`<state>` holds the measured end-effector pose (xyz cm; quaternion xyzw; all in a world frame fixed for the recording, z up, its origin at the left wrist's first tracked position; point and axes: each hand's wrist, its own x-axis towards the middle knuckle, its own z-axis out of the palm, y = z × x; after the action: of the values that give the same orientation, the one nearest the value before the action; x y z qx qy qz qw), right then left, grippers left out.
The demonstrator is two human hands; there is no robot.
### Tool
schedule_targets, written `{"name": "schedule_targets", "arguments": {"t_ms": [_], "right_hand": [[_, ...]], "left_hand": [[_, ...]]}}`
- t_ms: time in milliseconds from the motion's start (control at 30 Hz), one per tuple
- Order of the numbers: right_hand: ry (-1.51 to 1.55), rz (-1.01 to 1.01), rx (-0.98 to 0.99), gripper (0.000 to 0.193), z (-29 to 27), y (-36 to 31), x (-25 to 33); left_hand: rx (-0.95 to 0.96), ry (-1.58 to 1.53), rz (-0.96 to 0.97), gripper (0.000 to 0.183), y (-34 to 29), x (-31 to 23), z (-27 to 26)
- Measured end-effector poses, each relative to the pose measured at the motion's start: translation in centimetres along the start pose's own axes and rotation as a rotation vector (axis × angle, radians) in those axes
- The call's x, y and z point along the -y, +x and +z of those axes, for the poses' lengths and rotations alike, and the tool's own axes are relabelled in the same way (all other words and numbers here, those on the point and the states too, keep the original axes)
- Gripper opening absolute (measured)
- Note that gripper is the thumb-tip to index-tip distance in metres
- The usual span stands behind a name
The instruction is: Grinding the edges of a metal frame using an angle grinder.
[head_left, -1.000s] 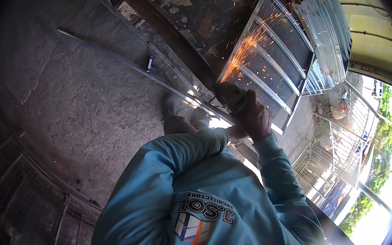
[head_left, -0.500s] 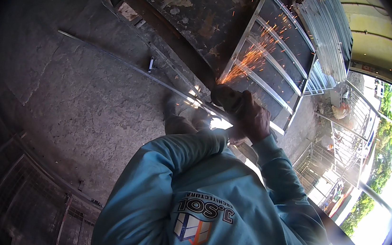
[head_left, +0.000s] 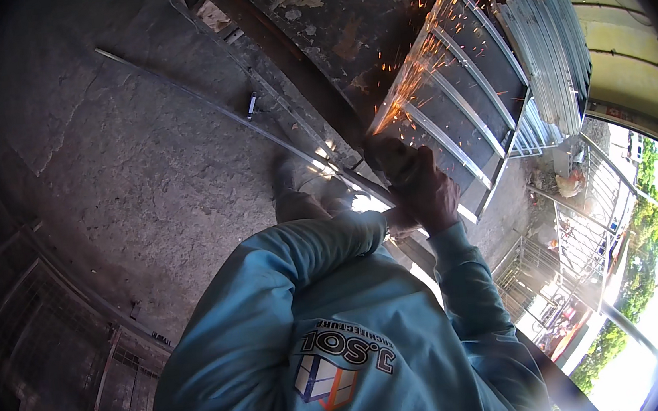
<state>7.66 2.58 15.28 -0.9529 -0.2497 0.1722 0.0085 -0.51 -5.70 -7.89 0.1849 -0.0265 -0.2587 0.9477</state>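
My right hand is closed round the body of a dark angle grinder. Its head meets the lower left corner of a welded metal frame with pale slats, and orange sparks spray from there up along the frame's left rail. Close against the right hand, below the grinder, is my left hand; its fingers are hidden behind the right hand and tool. The exact spot where the disc touches metal is dark and blurred.
A long dark beam runs diagonally to the grinder. Left of it, a thin metal bar and a small pale cylinder show over the concrete floor. Corrugated sheets stand at the right, above metal grilles.
The grinder and my right hand have shifted slightly to the right. Sparks now stream more steeply upward along the frame's left rail, instead of across its slats.
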Motion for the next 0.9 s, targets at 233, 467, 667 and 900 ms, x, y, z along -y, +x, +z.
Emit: {"name": "schedule_targets", "arguments": {"t_ms": [233,467,667,900], "right_hand": [[0.025,0.079,-0.035,0.062,1.1,0.1,-0.9],[-0.017,-0.004,-0.013,0.070,1.0,0.1,-0.6],[-0.018,-0.001,-0.019,0.071,1.2,0.0,-0.8],[-0.021,-0.205,-0.165,0.067,0.9,0.6,-0.3]], "left_hand": [[-0.102,0.135,-0.126,0.045,-0.2,-3.6,2.4],[0.016,-0.079,-0.026,0.036,2.2,4.0,-2.6],[0.083,-0.154,-0.015,0.038,2.4,6.0,-4.7],[0.051,-0.213,0.037,0.044,1.7,5.8,-5.2]]}}
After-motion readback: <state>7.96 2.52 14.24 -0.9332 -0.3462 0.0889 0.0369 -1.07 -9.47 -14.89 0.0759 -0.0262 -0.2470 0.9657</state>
